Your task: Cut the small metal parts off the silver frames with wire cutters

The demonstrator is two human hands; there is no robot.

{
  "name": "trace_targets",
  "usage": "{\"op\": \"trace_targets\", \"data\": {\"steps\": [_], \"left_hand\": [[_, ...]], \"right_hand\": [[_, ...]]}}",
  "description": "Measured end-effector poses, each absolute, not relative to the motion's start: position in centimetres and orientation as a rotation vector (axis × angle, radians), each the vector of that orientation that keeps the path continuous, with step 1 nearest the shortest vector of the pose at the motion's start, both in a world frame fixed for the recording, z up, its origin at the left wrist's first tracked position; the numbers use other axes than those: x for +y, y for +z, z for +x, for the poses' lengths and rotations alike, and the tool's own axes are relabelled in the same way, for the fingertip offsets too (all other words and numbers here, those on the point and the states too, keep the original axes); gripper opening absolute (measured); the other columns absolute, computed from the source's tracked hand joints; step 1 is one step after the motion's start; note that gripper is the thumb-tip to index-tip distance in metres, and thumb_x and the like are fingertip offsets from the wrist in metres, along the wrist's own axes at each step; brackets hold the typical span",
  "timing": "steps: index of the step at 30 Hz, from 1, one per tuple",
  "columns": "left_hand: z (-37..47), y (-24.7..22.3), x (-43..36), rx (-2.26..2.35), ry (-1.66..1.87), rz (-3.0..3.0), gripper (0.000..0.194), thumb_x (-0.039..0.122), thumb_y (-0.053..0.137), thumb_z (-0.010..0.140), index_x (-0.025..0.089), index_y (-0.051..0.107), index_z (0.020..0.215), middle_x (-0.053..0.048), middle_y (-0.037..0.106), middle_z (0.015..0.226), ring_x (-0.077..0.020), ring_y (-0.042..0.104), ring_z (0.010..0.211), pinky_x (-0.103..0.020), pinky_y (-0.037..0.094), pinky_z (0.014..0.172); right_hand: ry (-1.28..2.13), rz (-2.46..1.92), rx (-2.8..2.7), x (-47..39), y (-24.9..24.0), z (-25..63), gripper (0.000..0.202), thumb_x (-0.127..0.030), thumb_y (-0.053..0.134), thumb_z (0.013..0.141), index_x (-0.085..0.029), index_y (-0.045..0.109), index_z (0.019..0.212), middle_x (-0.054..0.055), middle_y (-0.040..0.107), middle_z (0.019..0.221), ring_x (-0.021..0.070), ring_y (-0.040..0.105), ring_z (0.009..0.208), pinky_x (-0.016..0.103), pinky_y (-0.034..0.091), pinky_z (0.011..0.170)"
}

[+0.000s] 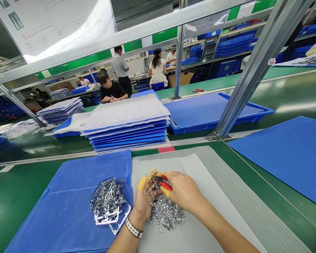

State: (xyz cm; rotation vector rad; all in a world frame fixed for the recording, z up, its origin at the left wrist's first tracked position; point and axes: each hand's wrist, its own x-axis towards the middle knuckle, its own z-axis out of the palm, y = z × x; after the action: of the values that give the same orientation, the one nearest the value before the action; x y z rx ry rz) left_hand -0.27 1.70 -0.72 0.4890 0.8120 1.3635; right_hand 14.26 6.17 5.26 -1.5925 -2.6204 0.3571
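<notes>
My left hand (144, 198), with yellow finger cots on its fingertips, grips a small shiny metal frame (149, 197) that stands tilted over the sheet. In my right hand (183, 189), also wearing yellow finger cots, is a pair of red-handled pliers (165, 185), its head reaching toward the frame; the jaw tips are too small to make out. Just below both hands spreads a heap of small metal links (166, 212) on a white sheet (197, 168). Left of my left hand, a tangled pile of similar metal frames (107, 200) rests on a blue plastic board (65, 211).
Behind the metal rail stands a tall stack of blue boards and white sheets (129, 130). Right of it is a blue tray (205, 110), beyond a slanted metal post (252, 70). Another blue board (287, 158) lies at right. Across the bench sits a person in black (113, 90).
</notes>
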Motion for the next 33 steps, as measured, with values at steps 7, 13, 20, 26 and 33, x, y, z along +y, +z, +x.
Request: {"op": "trace_targets", "data": {"steps": [7,13,20,26,33], "left_hand": [[-0.1,-0.4,1.7,0.845,1.343,0.471,0.050,0.049,0.049,0.083,0.016,0.060,0.119,-0.013,0.059,0.123,-0.0296,0.049,0.116,-0.040,0.043,0.091],[-0.2,-0.1,1.8,0.797,1.370,0.424,0.045,0.046,0.049,0.084,0.015,0.062,0.114,-0.013,0.061,0.119,-0.0277,0.053,0.110,-0.040,0.046,0.088],[-0.8,0.3,2.2,0.619,1.341,0.291,0.051,0.051,0.041,0.086,0.014,0.058,0.118,-0.017,0.056,0.126,-0.0272,0.057,0.101,-0.044,0.048,0.082],[-0.6,0.5,2.1,0.623,1.366,0.290,0.053,0.051,0.041,0.086,0.013,0.055,0.121,-0.017,0.051,0.132,-0.0309,0.054,0.110,-0.038,0.051,0.073],[-0.4,0.7,1.9,0.695,1.407,0.303,0.051,0.049,0.043,0.085,0.015,0.056,0.120,-0.016,0.051,0.132,-0.0298,0.055,0.110,-0.038,0.050,0.077]], "right_hand": [[0.260,-1.602,-2.631,5.9,5.0,14.2,0.019,-0.026,0.050,0.082,-0.018,0.063,0.093,0.009,0.066,0.089,0.0240,0.062,0.082,0.031,0.039,0.064],[0.208,-1.602,-2.626,5.7,4.9,14.0,0.018,-0.020,0.051,0.081,-0.018,0.063,0.094,0.009,0.066,0.089,0.0234,0.062,0.085,0.030,0.040,0.067],[0.252,-1.602,-2.614,5.1,4.2,15.3,0.025,-0.034,0.050,0.084,-0.017,0.062,0.096,0.011,0.066,0.093,0.0263,0.059,0.089,0.034,0.038,0.072],[0.297,-1.609,-2.635,4.6,3.2,14.9,0.022,-0.033,0.052,0.082,-0.016,0.063,0.092,0.012,0.065,0.093,0.0257,0.058,0.090,0.035,0.036,0.074],[0.281,-1.596,-2.648,4.7,3.4,14.4,0.019,-0.030,0.052,0.081,-0.016,0.062,0.091,0.012,0.065,0.092,0.0266,0.058,0.091,0.036,0.037,0.074]]}}
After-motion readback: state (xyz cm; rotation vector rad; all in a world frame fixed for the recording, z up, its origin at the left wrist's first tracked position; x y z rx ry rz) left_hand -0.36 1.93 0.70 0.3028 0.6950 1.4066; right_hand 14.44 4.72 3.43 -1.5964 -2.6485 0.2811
